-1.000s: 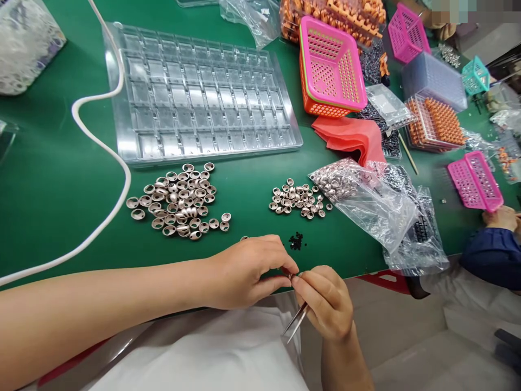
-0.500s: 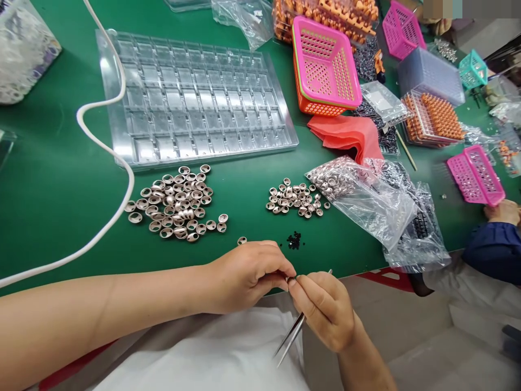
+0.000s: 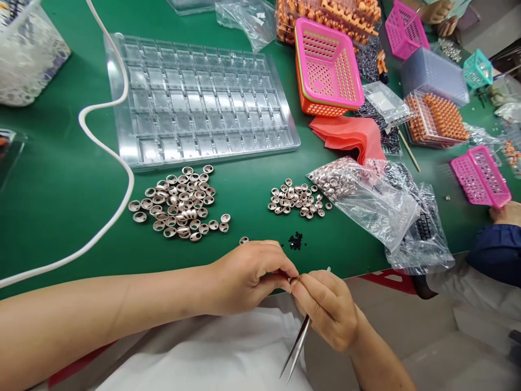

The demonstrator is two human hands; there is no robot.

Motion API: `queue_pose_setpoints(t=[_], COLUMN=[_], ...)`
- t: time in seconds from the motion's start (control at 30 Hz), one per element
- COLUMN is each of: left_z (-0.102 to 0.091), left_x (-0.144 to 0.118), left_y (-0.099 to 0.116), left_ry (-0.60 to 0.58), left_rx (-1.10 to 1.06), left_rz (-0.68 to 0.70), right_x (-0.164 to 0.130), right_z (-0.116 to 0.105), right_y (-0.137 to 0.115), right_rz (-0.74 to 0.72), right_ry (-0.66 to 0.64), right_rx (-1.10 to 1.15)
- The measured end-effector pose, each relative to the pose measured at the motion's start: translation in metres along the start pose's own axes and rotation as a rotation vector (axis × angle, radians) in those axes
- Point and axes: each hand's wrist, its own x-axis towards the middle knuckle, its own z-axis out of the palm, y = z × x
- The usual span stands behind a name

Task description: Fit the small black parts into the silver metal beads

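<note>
My left hand (image 3: 248, 274) and my right hand (image 3: 325, 307) meet fingertip to fingertip at the near edge of the green table (image 3: 57, 184). A tiny part is pinched between the left fingers, mostly hidden. The right hand grips metal tweezers (image 3: 297, 347), whose long end points down toward my lap. Just beyond the hands lie a small heap of black bits (image 3: 296, 240) and one loose metal cap (image 3: 243, 239). Two piles of pinkish metal caps sit farther out, a large pile (image 3: 179, 203) and a smaller pile (image 3: 297, 198).
A clear compartment tray (image 3: 199, 98) lies behind the piles, with a white cable (image 3: 118, 157) curving at its left. Plastic bags of parts (image 3: 366, 195), a red cloth (image 3: 350, 136), pink baskets (image 3: 328, 65) and orange parts fill the right. Another person's sleeve (image 3: 494, 252) rests at the right edge.
The hands stay together at the table edge with small finger shifts. The tweezers' free end has swung lower and more upright.
</note>
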Motion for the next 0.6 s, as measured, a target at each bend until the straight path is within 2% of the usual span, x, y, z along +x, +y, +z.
queue_pose_setpoints(t=[0.13, 0.3, 0.6], left_z=[-0.004, -0.007, -0.009], left_x=[0.003, 0.006, 0.009], left_y=[-0.001, -0.003, -0.005], left_ry=[-0.003, -0.006, 0.057], left_rx=[-0.073, -0.182, -0.179], left_rz=[-0.116, -0.3, -0.372], right_x=[-0.002, -0.007, -0.002], right_z=[0.004, 0.017, 0.032], right_y=[0.003, 0.002, 0.001], right_rz=[0.017, 0.155, 0.327], right_ry=[0.054, 0.169, 0.301], right_rx=[0.002, 0.033, 0.045])
